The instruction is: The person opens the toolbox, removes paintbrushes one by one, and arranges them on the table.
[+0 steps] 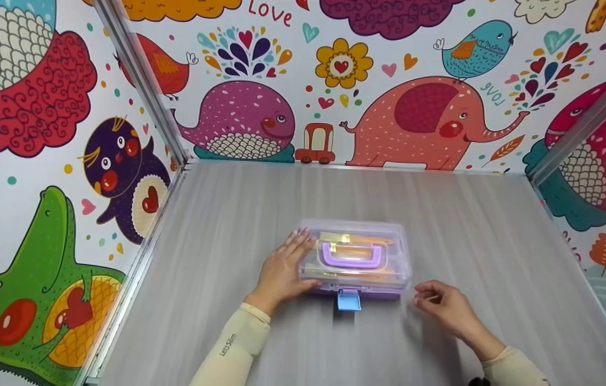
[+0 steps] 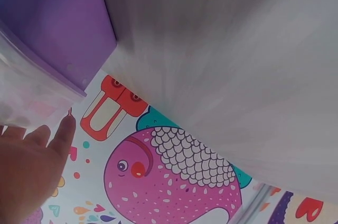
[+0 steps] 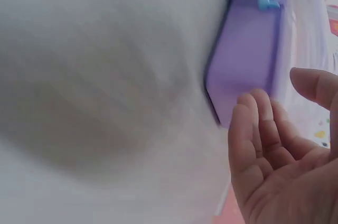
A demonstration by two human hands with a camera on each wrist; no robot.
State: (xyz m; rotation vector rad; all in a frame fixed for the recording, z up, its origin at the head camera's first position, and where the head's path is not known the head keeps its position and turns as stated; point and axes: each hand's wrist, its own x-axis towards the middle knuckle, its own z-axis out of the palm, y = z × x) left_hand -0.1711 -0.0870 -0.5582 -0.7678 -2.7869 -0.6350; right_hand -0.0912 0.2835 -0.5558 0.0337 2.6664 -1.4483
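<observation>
A purple plastic storage box (image 1: 399, 268) with a clear lid stands on the table. A purple carrying handle (image 1: 353, 262) lies flat on the lid, and a blue latch (image 1: 349, 301) sticks out from its front side. Yellow and orange items show through the lid, their kind unclear. My left hand (image 1: 281, 271) rests on the box's left end, fingers extended over the lid and thumb at the front edge. Just off the front right corner is my right hand (image 1: 444, 305), fingers loosely bent and nothing held. In the right wrist view, that hand (image 3: 285, 166) is beside the purple wall (image 3: 248, 49).
The grey wood-grain table (image 1: 238, 203) spreads around the box. Printed panels with cartoon animals (image 1: 249, 118) enclose the back and both sides, joined by metal corner posts (image 1: 147, 86).
</observation>
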